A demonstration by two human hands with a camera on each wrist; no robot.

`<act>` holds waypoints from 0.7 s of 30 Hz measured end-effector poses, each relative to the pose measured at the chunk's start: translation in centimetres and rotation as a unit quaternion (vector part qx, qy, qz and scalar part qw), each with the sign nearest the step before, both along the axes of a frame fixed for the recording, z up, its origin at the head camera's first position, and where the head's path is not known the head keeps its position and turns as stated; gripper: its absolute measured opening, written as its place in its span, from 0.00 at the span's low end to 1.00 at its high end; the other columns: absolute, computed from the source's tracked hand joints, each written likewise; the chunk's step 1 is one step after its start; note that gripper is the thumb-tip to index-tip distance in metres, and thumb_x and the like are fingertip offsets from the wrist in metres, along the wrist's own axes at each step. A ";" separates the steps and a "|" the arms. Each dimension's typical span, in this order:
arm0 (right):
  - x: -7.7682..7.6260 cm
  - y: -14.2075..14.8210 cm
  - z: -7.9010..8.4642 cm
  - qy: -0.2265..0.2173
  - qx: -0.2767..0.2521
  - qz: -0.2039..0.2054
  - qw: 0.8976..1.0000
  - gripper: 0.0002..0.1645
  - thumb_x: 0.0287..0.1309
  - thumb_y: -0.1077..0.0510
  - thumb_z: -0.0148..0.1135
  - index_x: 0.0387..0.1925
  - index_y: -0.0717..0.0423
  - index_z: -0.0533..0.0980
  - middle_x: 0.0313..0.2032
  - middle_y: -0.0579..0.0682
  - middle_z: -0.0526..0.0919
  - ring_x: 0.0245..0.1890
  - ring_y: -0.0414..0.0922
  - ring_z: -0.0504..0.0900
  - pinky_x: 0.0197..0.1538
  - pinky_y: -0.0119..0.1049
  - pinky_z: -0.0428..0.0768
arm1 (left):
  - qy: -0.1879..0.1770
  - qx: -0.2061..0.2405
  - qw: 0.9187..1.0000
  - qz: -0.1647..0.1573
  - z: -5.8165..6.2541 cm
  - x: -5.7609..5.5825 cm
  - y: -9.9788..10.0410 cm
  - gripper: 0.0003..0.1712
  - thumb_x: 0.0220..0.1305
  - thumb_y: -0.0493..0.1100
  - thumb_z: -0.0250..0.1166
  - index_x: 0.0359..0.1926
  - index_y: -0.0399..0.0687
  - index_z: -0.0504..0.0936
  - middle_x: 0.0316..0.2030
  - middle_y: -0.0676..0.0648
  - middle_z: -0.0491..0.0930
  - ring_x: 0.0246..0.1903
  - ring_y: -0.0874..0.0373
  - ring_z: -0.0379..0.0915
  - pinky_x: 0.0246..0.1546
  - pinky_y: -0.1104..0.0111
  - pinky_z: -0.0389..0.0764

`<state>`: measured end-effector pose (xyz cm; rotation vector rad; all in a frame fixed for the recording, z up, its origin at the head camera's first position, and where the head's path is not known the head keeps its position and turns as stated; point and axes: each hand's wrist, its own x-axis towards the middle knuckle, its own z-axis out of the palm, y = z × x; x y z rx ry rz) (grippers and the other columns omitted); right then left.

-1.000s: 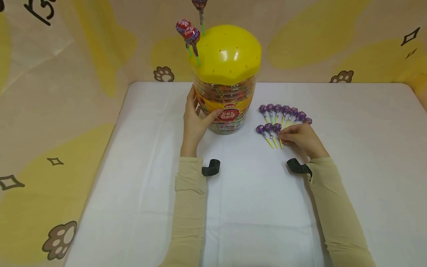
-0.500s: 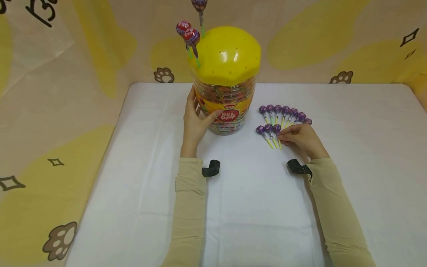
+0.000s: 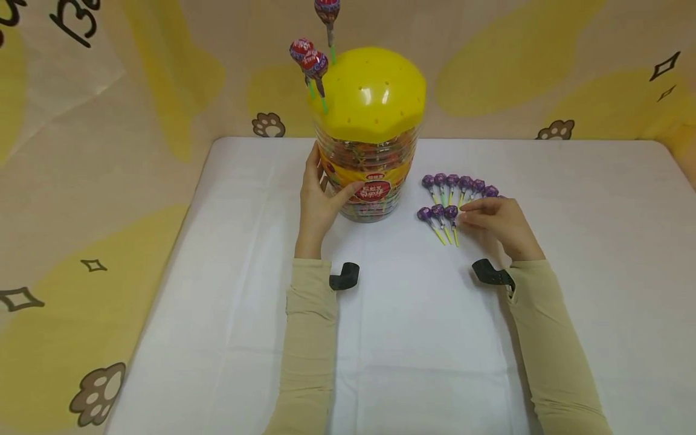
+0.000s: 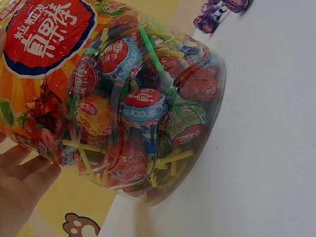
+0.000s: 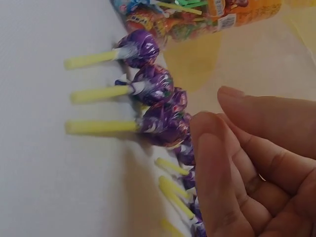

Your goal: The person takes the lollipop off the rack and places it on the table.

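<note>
A clear ribbed jar (image 3: pixel 375 156) with a yellow domed lid (image 3: pixel 375 96) stands upright at the back of the table, full of wrapped lollipops (image 4: pixel 143 106). My left hand (image 3: pixel 318 202) holds its left side, thumb across the orange label and fingers round the back. To the jar's right lie purple-wrapped lollipops in two rows; the front row has three, with yellow sticks. My right hand (image 3: pixel 502 226) is just right of the front row's rightmost lollipop (image 3: pixel 451 212). In the right wrist view, a small gap parts its thumb and forefinger, with nothing between them.
Behind the front row, several more purple lollipops (image 3: pixel 453 180) fan out, the rightmost partly hidden by my right hand. Three lollipops (image 3: pixel 315 64) stick up from the lid's left side. A patterned cloth backdrop (image 3: pixel 489 72) rises behind the white table (image 3: pixel 413 338).
My right thumb and fingers have let go of the front row's rightmost lollipop and shifted slightly right and up. That lollipop lies on the table. My left hand stays on the jar.
</note>
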<state>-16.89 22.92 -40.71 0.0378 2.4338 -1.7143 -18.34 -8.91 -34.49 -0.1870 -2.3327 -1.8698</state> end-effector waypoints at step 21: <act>-0.1 -2.7 3.8 0.087 -0.160 -0.021 0.983 0.09 0.55 0.67 0.65 0.39 0.66 0.82 0.30 0.46 0.85 0.30 0.40 0.83 0.37 0.28 0.81 | 0.014 0.000 1.000 0.002 -3.3 -1.9 -0.6 0.54 0.55 0.43 0.71 0.74 0.49 0.45 0.72 0.47 0.49 0.69 0.52 0.49 0.68 0.61 0.56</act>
